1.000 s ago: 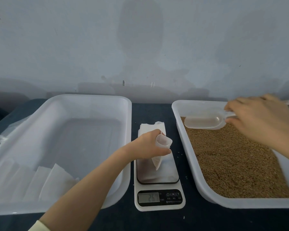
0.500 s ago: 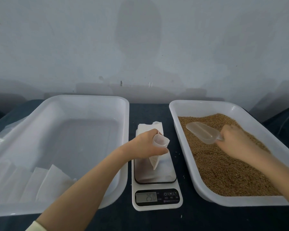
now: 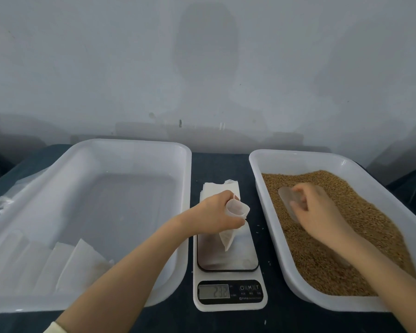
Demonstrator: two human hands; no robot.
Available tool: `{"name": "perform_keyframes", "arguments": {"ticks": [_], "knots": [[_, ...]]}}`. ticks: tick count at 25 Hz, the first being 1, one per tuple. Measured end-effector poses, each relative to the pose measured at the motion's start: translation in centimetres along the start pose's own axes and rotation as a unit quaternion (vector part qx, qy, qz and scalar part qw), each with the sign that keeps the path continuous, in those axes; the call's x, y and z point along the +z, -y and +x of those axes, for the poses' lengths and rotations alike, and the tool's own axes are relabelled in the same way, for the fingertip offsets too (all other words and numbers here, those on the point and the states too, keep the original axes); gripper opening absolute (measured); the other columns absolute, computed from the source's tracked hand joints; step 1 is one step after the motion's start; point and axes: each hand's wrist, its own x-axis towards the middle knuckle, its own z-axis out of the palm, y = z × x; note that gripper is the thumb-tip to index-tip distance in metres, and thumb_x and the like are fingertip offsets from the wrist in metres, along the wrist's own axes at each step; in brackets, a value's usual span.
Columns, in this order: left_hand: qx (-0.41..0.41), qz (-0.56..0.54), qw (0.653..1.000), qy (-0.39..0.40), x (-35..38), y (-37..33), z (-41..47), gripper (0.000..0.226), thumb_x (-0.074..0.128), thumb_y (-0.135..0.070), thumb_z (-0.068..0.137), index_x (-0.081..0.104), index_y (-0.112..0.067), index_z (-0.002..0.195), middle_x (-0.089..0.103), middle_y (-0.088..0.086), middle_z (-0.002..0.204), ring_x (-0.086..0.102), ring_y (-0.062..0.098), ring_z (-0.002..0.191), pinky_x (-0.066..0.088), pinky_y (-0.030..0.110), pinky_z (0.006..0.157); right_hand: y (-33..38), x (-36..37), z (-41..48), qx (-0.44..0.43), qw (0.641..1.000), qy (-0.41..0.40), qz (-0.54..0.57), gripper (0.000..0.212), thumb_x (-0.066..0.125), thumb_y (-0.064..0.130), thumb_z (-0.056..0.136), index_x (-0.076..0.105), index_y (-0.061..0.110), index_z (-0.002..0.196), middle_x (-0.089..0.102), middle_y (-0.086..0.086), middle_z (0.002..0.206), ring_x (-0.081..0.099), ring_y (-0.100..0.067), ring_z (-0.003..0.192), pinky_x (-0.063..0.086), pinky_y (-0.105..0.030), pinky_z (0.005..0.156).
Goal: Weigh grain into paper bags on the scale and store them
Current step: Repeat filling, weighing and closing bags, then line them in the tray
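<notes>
Dark surface (image 3: 221, 162): narrow gaps flank the white digital scale (image 3: 229, 306). Grip of the left hand (image 3: 216, 215) pinches an open white paper bag (image 3: 228, 236) over it. Grip of the right hand (image 3: 317, 210) holds a translucent plastic scoop (image 3: 287, 200) in brown grain (image 3: 370, 224) inside the right white plastic tray (image 3: 257, 179); the left white plastic tray (image 3: 187, 188) holds flat paper bags (image 3: 79, 265).

Narrow lane between left tray (image 3: 187, 179) and right tray (image 3: 255, 186), blocked by scale (image 3: 235, 258) and paper stack (image 3: 214, 189); wide free room above grain (image 3: 370, 224).

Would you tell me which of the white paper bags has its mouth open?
The paper bag that the left hand holds over the scale, its mouth rounded open. The bags in the left tray and the stack behind the scale all lie flat.
</notes>
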Motion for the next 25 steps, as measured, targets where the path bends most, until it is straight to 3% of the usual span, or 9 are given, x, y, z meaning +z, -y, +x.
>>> {"name": "perform_keyframes", "arguments": {"ticks": [1, 3, 6, 8, 12, 16, 19, 25], "knots": [[0.008, -0.014, 1.000, 0.006, -0.1, -0.1, 0.0, 0.028, 0.061, -0.030, 0.086, 0.047, -0.025, 0.111, 0.055, -0.005, 0.106, 0.056, 0.015, 0.097, 0.050, 0.027, 0.078, 1.6, -0.4, -0.7, -0.050, 0.997, 0.006, 0.050, 0.036, 0.057, 0.024, 0.089, 0.049, 0.022, 0.124, 0.056, 0.005, 0.109, 0.052, 0.001, 0.083, 0.044, -0.014, 0.071], [0.021, -0.049, 0.998, 0.021, -0.4, -0.4, -0.2, 0.025, 0.054, -0.016, 0.086, 0.048, -0.022, 0.110, 0.054, -0.006, 0.103, 0.053, 0.016, 0.096, 0.047, 0.027, 0.078, 4.4, -0.6, -1.9, -0.131, 0.986, 0.047, 0.088, 0.031, 0.058, 0.027, 0.089, 0.050, 0.034, 0.118, 0.056, 0.016, 0.088, 0.054, 0.004, 0.075, 0.044, -0.011, 0.059], [0.023, -0.059, 0.998, 0.019, -0.6, -0.5, -0.2, 0.036, 0.047, 0.000, 0.081, 0.051, -0.019, 0.111, 0.057, 0.001, 0.109, 0.055, 0.021, 0.103, 0.050, 0.036, 0.085, 6.7, 0.4, -2.9, -0.187, 0.972, 0.115, 0.080, 0.031, 0.055, 0.038, 0.091, 0.049, 0.036, 0.121, 0.059, 0.016, 0.087, 0.058, 0.002, 0.078, 0.050, -0.017, 0.070], [0.028, -0.022, 0.999, -0.001, -0.5, -0.2, 0.0, 0.038, 0.045, 0.007, 0.086, 0.052, -0.016, 0.115, 0.058, 0.003, 0.115, 0.056, 0.021, 0.108, 0.050, 0.036, 0.093, 7.1, 1.3, -2.9, -0.199, 0.974, 0.101, 0.042, 0.031, 0.053, 0.042, 0.092, 0.055, 0.031, 0.121, 0.061, 0.015, 0.091, 0.057, -0.003, 0.081, 0.048, -0.029, 0.082], [0.037, 0.020, 0.998, -0.047, -0.3, 0.4, 0.4, 0.023, 0.050, -0.005, 0.094, 0.055, -0.016, 0.113, 0.061, 0.003, 0.114, 0.058, 0.019, 0.103, 0.050, 0.026, 0.089, 6.9, 2.6, -2.2, -0.175, 0.979, 0.047, 0.095, 0.016, 0.059, 0.033, 0.091, 0.065, 0.020, 0.097, 0.051, 0.016, 0.073, 0.053, -0.005, 0.072, 0.039, -0.019, 0.068], [0.030, 0.009, 0.996, -0.086, -0.4, 0.7, 0.5, 0.002, 0.060, -0.023, 0.092, 0.061, -0.021, 0.092, 0.066, -0.002, 0.091, 0.063, 0.015, 0.085, 0.052, 0.024, 0.078, 6.4, 2.8, -1.5, -0.118, 0.979, 0.022, 0.168, 0.008, 0.059, 0.019, 0.091, 0.066, 0.022, 0.092, 0.062, 0.009, 0.084, 0.057, 0.000, 0.074, 0.042, -0.006, 0.064], [0.012, -0.008, 0.992, -0.126, -0.5, 0.4, 0.3, 0.018, 0.059, -0.026, 0.092, 0.054, -0.027, 0.076, 0.061, -0.007, 0.078, 0.060, 0.009, 0.071, 0.053, 0.024, 0.073, 6.3, 2.6, -1.2, -0.091, 0.972, 0.009, 0.217, 0.021, 0.060, 0.010, 0.089, 0.064, 0.030, 0.095, 0.062, 0.013, 0.090, 0.058, 0.002, 0.081, 0.043, -0.004, 0.066], [-0.002, 0.004, 0.982, -0.191, -1.9, -0.7, -0.8, 0.026, 0.057, -0.018, 0.094, 0.047, -0.020, 0.070, 0.060, -0.004, 0.080, 0.060, 0.027, 0.080, 0.055, 0.037, 0.078, 6.3, 1.6, -0.7, -0.070, 0.963, -0.050, 0.257, 0.032, 0.066, 0.013, 0.086, 0.056, 0.030, 0.112, 0.060, 0.019, 0.079, 0.053, 0.016, 0.080, 0.039, 0.001, 0.066]]}}
